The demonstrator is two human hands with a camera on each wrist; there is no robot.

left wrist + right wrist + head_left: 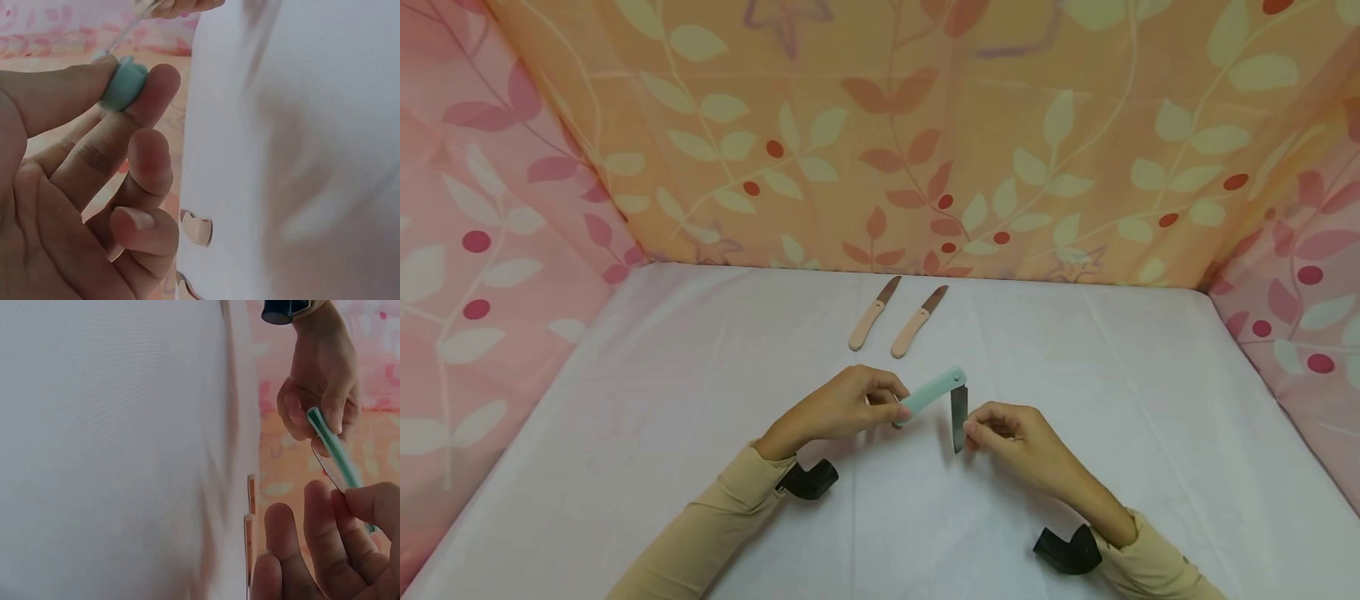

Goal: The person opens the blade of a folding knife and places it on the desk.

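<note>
A folding knife [934, 391] with a pale mint-green handle is held up between the two hands, its grey blade [958, 412] swung out at an angle from the pivot. The left hand [848, 404] pinches the end of the handle between thumb and index finger; in the left wrist view the green handle [124, 86] shows end-on, with the other fingers loosely bent below it. With thumb and fingertips, the right hand [1022, 442] pinches the blade near its tip. In the right wrist view the green handle [334, 447] runs slantwise between both hands.
Two knives, a left one [867, 325] and a right one [910, 333], with tan handles and brownish blades, lie side by side beyond the hands on the white cloth [625, 467]. Patterned fabric walls [820, 217] rise at the back and both sides.
</note>
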